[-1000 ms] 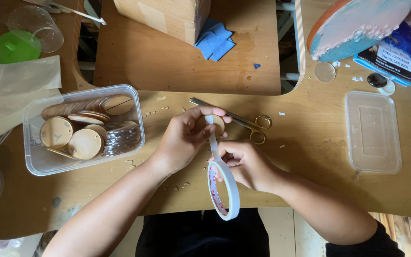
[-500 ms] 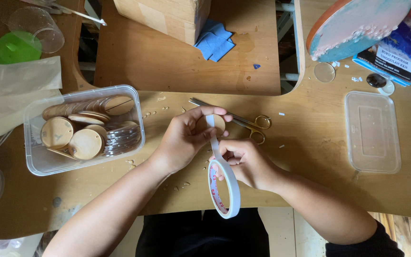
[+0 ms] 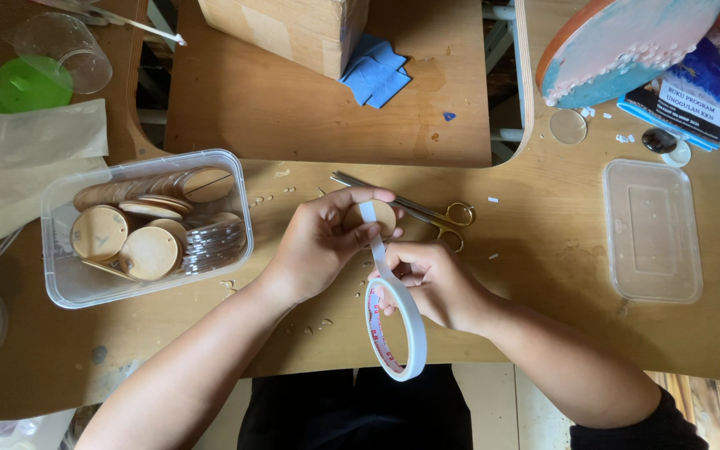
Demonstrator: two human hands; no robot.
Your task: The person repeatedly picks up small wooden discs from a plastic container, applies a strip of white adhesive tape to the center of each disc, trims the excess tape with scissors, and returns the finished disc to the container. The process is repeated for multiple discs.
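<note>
over the wooden table (image 3: 543, 275), from my head camera, my left hand (image 3: 318, 242) pinches a round wooden disc (image 3: 370, 218). my right hand (image 3: 431, 279) grips the tape roll (image 3: 395, 329), its strip stuck up onto the disc, beside scissors (image 3: 427, 212).

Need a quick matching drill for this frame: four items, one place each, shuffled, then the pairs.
Things:
1. tape roll
2. scissors
3. wooden discs
4. flat clear lid

Places:
A. in the clear tub on the left
B. on the table, far right
C. hanging below the right hand
D. on the table just beyond the hands

Pairs: 1-C, 2-D, 3-A, 4-B
</note>
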